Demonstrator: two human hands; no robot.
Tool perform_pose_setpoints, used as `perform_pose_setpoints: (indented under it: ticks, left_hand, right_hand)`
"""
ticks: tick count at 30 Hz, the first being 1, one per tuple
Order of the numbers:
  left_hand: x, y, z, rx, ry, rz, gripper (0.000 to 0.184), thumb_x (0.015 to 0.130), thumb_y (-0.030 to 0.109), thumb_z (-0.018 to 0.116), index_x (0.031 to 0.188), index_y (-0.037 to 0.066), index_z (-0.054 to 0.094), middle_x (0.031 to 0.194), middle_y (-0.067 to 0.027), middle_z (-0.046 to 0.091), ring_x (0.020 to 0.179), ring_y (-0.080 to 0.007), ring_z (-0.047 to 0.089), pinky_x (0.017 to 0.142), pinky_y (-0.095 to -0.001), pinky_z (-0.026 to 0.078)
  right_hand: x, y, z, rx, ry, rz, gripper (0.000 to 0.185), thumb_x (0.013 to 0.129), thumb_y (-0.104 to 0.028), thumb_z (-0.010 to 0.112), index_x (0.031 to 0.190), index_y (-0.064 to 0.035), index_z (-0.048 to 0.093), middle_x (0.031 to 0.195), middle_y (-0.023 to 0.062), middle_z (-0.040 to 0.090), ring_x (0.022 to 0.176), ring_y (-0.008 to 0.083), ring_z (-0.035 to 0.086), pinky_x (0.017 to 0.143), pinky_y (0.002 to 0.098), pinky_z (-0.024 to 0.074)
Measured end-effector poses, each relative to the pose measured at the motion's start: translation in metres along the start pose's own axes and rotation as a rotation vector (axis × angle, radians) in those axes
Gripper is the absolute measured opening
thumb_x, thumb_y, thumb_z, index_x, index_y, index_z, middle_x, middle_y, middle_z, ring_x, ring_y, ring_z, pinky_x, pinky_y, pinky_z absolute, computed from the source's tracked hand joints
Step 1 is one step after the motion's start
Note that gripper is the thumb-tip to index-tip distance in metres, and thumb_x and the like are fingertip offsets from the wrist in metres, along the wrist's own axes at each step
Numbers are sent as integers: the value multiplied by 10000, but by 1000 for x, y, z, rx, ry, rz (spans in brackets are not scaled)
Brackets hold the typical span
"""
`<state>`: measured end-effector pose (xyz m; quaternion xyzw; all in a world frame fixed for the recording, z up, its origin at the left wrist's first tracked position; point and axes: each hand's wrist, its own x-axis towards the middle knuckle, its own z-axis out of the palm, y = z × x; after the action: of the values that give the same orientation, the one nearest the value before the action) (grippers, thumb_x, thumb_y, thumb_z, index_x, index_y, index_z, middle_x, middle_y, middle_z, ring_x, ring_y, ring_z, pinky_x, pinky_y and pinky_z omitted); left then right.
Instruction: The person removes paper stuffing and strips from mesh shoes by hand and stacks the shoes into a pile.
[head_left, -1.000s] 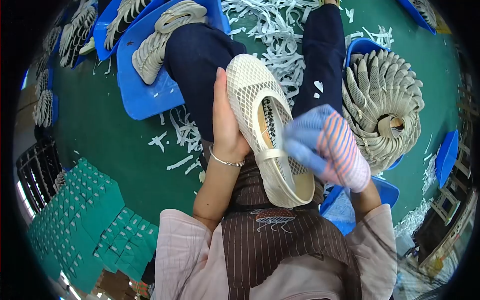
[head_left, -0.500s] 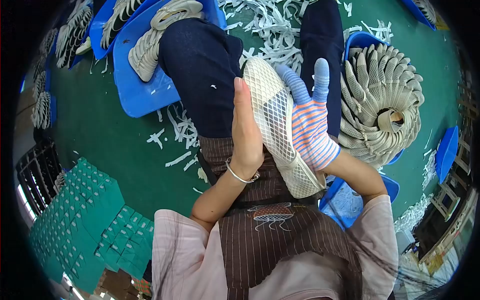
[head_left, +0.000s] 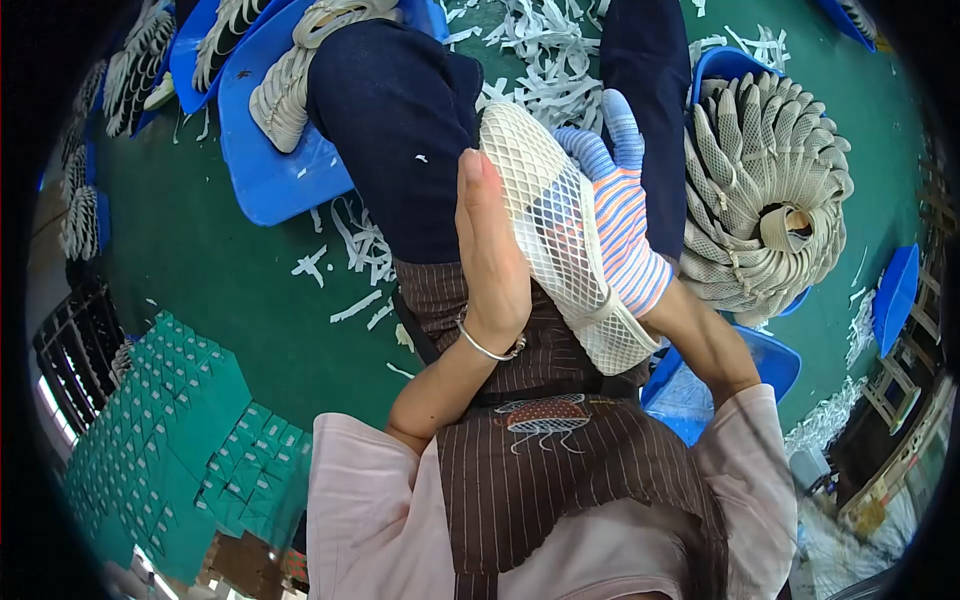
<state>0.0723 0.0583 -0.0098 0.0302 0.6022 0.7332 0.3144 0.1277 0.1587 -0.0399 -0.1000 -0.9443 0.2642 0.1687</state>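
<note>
A cream mesh shoe upper [head_left: 560,235] is tilted over my lap between my two hands, its rounded toe end pointing away from me. My left hand [head_left: 490,245], bare with a silver bangle at the wrist, lies flat along the upper's left edge, fingers stretched out. On the opposite side my right hand [head_left: 632,225] wears a striped knit glove with blue fingertips. It holds the upper's right edge; some fingers bend toward the mesh while one sticks up. Part of that hand is hidden behind the upper.
At the right, a coiled bundle of mesh uppers [head_left: 770,200] sits in a blue bin. More uppers [head_left: 285,95] lie in a blue bin [head_left: 265,190] at the upper left. White strips [head_left: 550,65] litter the green floor. Green boxes [head_left: 150,420] are stacked at lower left.
The upper and both hands have shifted slightly up and away from my body. The upper has turned a little, and the right hand's raised finger leans further left.
</note>
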Motion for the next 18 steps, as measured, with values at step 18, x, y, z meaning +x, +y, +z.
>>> perform_pose_setpoints:
  ticks: [18]
  left_hand:
    - [10,20,-7,-272,-73,-12,603,993,499,282,1303,12,456,1248,-114,553,1075,-170,548,927,-288,409]
  right_hand:
    - [0,-28,-32,-243,7,-182,248,763,-169,584,994,-92,628,965,56,632,990,273,569,1081,450,286]
